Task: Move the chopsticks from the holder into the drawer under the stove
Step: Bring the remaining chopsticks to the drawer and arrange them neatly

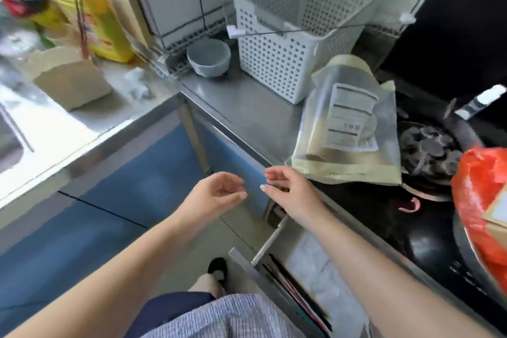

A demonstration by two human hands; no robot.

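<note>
A beige holder [72,82] stands on the counter at the left, next to the sink, and thin reddish chopsticks [83,25] stick up out of it. Under the stove, at the lower right, the drawer [265,243] is pulled out. Several dark and red chopsticks [297,292] lie along its left side on a pale liner. My left hand [216,192] and my right hand [286,188] hover side by side in front of the counter edge, just above the drawer's far corner. Both have loosely curled fingers and hold nothing.
On the steel counter sit a white perforated basket [285,46], a grey bowl [209,57] and a flat packet [347,129]. The black stove's burner [428,148] and a red bag [482,200] are at the right. A yellow bottle [96,14] stands behind the holder.
</note>
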